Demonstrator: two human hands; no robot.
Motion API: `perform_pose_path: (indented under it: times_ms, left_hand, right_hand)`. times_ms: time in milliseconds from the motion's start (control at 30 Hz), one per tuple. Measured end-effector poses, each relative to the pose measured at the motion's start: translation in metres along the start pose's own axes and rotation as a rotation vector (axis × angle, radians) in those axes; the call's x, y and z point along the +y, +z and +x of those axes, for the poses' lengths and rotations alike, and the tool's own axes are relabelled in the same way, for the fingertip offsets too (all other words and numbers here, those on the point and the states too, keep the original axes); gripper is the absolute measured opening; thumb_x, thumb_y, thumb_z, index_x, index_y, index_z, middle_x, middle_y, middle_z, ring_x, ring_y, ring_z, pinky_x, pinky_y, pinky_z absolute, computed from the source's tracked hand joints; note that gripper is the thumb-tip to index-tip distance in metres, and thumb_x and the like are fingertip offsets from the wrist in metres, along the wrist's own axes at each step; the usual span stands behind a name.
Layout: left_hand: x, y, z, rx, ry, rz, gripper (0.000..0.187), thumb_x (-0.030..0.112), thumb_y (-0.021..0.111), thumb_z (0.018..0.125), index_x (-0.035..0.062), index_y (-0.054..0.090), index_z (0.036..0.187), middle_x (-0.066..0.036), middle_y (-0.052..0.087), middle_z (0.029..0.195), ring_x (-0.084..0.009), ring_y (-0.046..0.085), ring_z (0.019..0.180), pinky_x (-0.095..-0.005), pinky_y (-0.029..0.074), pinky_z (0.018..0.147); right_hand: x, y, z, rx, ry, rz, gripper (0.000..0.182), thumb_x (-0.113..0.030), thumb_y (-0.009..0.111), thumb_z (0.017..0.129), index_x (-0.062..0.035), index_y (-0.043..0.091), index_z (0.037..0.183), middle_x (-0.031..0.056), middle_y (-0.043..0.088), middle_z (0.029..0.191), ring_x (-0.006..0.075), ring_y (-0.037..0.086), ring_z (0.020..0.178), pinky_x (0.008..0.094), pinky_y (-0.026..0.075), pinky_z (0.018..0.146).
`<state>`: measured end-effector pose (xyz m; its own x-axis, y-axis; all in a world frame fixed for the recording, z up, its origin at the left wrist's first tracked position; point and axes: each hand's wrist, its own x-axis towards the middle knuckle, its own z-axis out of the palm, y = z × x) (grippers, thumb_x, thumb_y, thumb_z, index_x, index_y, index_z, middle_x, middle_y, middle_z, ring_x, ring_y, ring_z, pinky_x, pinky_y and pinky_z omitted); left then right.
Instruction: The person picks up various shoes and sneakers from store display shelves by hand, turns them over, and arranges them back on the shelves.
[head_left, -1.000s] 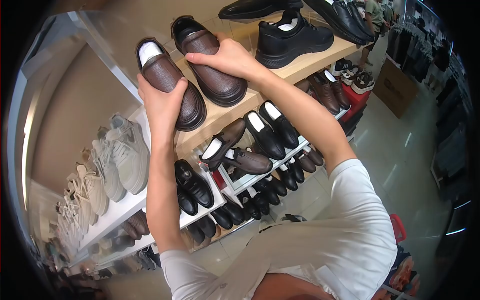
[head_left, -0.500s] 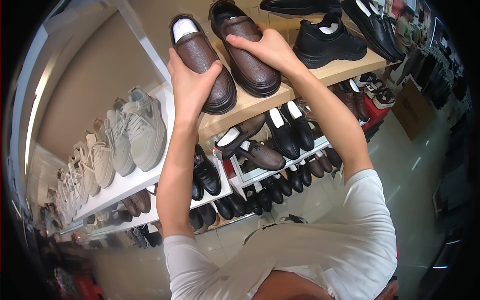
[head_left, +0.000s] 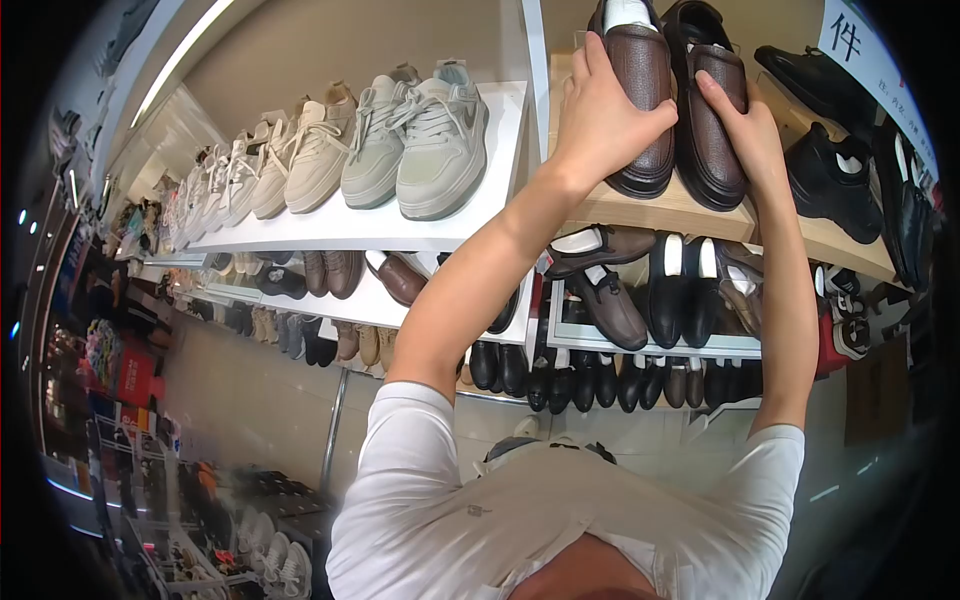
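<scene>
Two brown leather slip-on shoes stand side by side on a wooden shelf [head_left: 650, 215], toes facing me. My left hand [head_left: 605, 120] holds the left brown shoe [head_left: 643, 80], its thumb across the toe area and its fingers along the outer side. Around the right brown shoe [head_left: 718, 130] is my right hand [head_left: 750, 125], thumb on top and fingers at the far side. White stuffing shows in the opening of the left shoe. The undersides of both shoes are hidden.
Pale sneakers [head_left: 440, 140] line a white shelf [head_left: 350, 228] at the left. Black shoes [head_left: 835, 185] sit to the right on the wooden shelf. Lower racks hold more dark shoes [head_left: 610, 310]. A sign [head_left: 870, 60] hangs at the upper right.
The view has turned left, so the shelves, brown shoes and hands appear further right. More pale sneakers and a sign have come into view. Both hands remain on the brown shoes.
</scene>
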<state>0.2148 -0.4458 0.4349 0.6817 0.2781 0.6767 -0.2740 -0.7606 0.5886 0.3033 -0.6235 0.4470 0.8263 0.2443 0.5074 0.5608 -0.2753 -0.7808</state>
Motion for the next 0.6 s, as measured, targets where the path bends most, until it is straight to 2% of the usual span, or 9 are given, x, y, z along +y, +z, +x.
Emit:
perform_pose_path:
  times_ms: [33, 167, 300, 367, 400, 433, 500, 533, 600]
  left_hand:
    - [0.002, 0.0, -0.001, -0.02, -0.011, -0.048, 0.112, 0.035, 0.076, 0.07, -0.0166, 0.012, 0.146, -0.037, 0.031, 0.144, -0.0502, 0.041, 0.128, -0.0463, 0.038, 0.109]
    - [0.001, 0.001, -0.004, 0.018, -0.024, 0.018, 0.107, 0.039, 0.074, 0.073, -0.0174, 0.018, 0.145, -0.037, 0.038, 0.139, -0.0479, 0.043, 0.127, -0.046, 0.038, 0.108]
    - [-0.003, 0.002, -0.006, 0.108, 0.061, 0.117, 0.091, 0.048, 0.066, 0.086, -0.0196, 0.033, 0.138, -0.036, 0.048, 0.13, -0.0444, 0.051, 0.123, -0.0432, 0.043, 0.103]
    - [0.0, -0.006, -0.012, 0.15, 0.053, 0.059, 0.079, 0.046, 0.062, 0.09, -0.0165, 0.042, 0.135, -0.033, 0.05, 0.13, -0.0435, 0.051, 0.122, -0.0434, 0.041, 0.103]
    - [0.003, -0.012, -0.021, 0.206, 0.111, 0.062, 0.062, 0.038, 0.062, 0.092, -0.012, 0.05, 0.127, -0.029, 0.052, 0.127, -0.0412, 0.052, 0.119, -0.0429, 0.041, 0.102]
    - [0.003, -0.019, -0.029, 0.212, 0.111, 0.073, 0.062, 0.038, 0.062, 0.092, -0.012, 0.05, 0.127, -0.029, 0.052, 0.127, -0.0412, 0.052, 0.119, -0.0429, 0.041, 0.102]
    - [-0.002, -0.034, -0.051, 0.378, 0.319, 0.124, 0.051, 0.031, 0.066, 0.09, -0.0081, 0.054, 0.12, -0.025, 0.054, 0.122, -0.0381, 0.054, 0.114, -0.0429, 0.042, 0.099]
    - [-0.004, -0.045, -0.064, 0.424, 0.343, 0.173, 0.041, 0.022, 0.068, 0.089, -0.0054, 0.055, 0.116, -0.023, 0.054, 0.119, -0.0355, 0.054, 0.111, -0.0422, 0.042, 0.097]
    - [-0.02, -0.074, -0.083, 0.469, 0.334, 0.243, 0.039, 0.021, 0.068, 0.089, -0.005, 0.056, 0.116, -0.022, 0.055, 0.119, -0.0351, 0.054, 0.111, -0.042, 0.042, 0.098]
  right_hand:
    - [-0.003, 0.0, -0.003, 0.013, -0.007, -0.004, 0.086, -0.065, 0.069, 0.077, 0.0061, 0.058, 0.125, 0.0219, 0.069, 0.101, 0.0265, 0.07, 0.09, 0.0332, 0.052, 0.082]
    - [-0.001, -0.002, -0.001, 0.002, -0.014, -0.042, 0.087, -0.067, 0.066, 0.078, 0.0058, 0.058, 0.125, 0.0229, 0.069, 0.103, 0.0288, 0.07, 0.093, 0.0348, 0.052, 0.085]
    - [0.005, -0.002, 0.002, 0.007, -0.039, -0.079, 0.09, -0.07, 0.064, 0.079, 0.0056, 0.058, 0.126, 0.0249, 0.069, 0.105, 0.0325, 0.07, 0.096, 0.0375, 0.051, 0.088]
    - [0.004, -0.003, 0.001, 0.026, -0.04, -0.143, 0.092, -0.072, 0.061, 0.079, 0.0058, 0.057, 0.128, 0.0274, 0.068, 0.108, 0.0357, 0.068, 0.102, 0.0397, 0.05, 0.092]
    - [0.005, -0.002, 0.0, 0.016, -0.044, -0.137, 0.092, -0.072, 0.061, 0.079, 0.0058, 0.057, 0.128, 0.0274, 0.068, 0.108, 0.0357, 0.068, 0.102, 0.0397, 0.05, 0.092]
    - [0.006, -0.002, 0.0, 0.058, -0.074, -0.15, 0.092, -0.072, 0.059, 0.081, 0.0061, 0.057, 0.129, 0.0287, 0.067, 0.11, 0.037, 0.067, 0.105, 0.0402, 0.049, 0.093]
    - [0.007, -0.001, -0.002, 0.085, -0.107, -0.154, 0.092, -0.072, 0.058, 0.082, 0.0064, 0.056, 0.129, 0.03, 0.066, 0.111, 0.0384, 0.066, 0.107, 0.0407, 0.048, 0.095]
    - [0.005, -0.001, -0.002, 0.114, -0.113, -0.177, 0.091, -0.071, 0.056, 0.083, 0.0069, 0.056, 0.13, 0.0308, 0.065, 0.113, 0.0396, 0.065, 0.109, 0.0413, 0.048, 0.096]
    - [0.009, -0.001, -0.001, 0.159, -0.115, -0.265, 0.089, -0.07, 0.054, 0.087, 0.0078, 0.055, 0.131, 0.0318, 0.061, 0.121, 0.0415, 0.06, 0.117, 0.0421, 0.045, 0.1]
